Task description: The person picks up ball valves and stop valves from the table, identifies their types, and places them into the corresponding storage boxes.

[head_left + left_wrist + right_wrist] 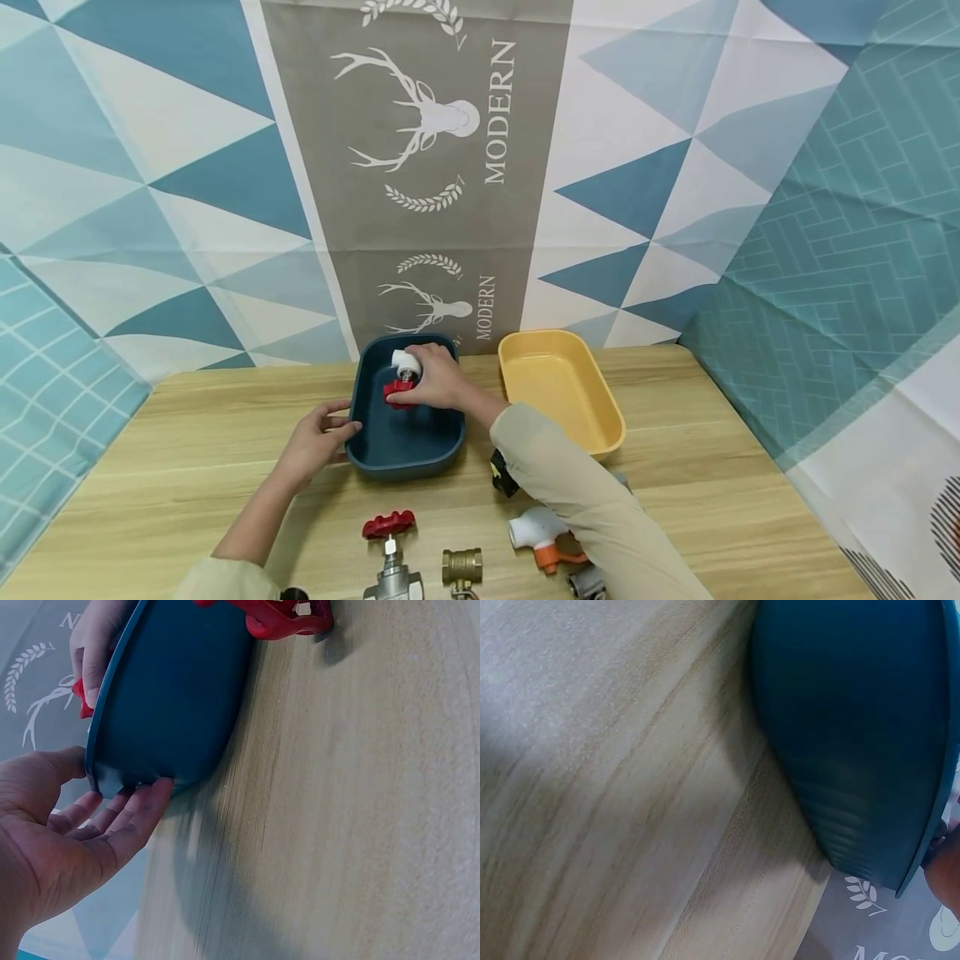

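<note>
In the head view my right hand (442,383) holds a white plastic stop valve (405,362) with a red handwheel over the dark blue bin (408,471). Thumb and fingers are on the red wheel and the white body. Whether the valve touches the bin's floor, I cannot tell. My left hand (315,437) grips the bin's left side, thumb at the rim and fingers against the outer wall, as the left wrist view also shows. The right wrist view has mostly the bin's outer wall (855,735), with a sliver of the right hand (945,877) beyond it.
Right of the blue bin stands a yellow bin (562,392). Nearer lie a metal gate valve with red wheel (392,562), a brass valve (462,567), a white valve with orange handle (538,529) and a black-and-yellow item (502,473). The right sleeve covers part of this area.
</note>
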Action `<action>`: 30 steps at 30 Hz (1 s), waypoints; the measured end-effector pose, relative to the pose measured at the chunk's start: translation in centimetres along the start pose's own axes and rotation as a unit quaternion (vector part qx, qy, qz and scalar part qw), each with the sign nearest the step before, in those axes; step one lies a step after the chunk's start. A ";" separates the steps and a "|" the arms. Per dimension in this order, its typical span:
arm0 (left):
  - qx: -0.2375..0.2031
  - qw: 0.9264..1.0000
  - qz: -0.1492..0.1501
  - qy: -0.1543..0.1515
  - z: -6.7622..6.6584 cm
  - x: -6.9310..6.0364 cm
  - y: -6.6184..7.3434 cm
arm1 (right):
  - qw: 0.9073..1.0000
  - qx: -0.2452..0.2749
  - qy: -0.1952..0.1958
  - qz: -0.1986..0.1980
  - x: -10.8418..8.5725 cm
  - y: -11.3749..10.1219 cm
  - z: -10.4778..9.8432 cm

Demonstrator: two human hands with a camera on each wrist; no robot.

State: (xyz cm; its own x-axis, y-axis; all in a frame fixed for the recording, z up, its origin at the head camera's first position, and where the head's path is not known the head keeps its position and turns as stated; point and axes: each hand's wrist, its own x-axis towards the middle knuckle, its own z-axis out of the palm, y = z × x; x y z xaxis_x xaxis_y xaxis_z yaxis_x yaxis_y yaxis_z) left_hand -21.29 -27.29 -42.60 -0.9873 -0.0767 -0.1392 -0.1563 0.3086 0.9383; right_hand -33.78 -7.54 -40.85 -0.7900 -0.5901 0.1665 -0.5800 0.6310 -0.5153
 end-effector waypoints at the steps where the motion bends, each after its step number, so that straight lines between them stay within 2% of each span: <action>1: 0.000 1.000 -0.001 0.000 0.0 0.0 0.0 | 1.000 0.000 0.000 0.000 0.0 0.0 0.0; 17: -0.002 1.000 -0.009 0.002 0.2 -0.2 0.2 | 1.000 0.011 -0.007 0.004 0.3 0.1 0.4; 30: 0.001 1.000 -0.009 0.006 0.2 -0.1 0.3 | 1.000 0.000 -0.011 0.012 0.7 0.1 0.8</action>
State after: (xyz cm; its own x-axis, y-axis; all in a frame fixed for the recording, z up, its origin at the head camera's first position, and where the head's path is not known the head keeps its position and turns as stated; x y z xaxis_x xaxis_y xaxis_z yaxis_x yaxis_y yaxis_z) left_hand -21.20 -26.99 -42.35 -0.9840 -0.0935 -0.1519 -0.1738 0.3098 0.9348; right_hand -34.26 -8.24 -41.46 -0.7993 -0.5856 0.1349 -0.5606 0.6459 -0.5182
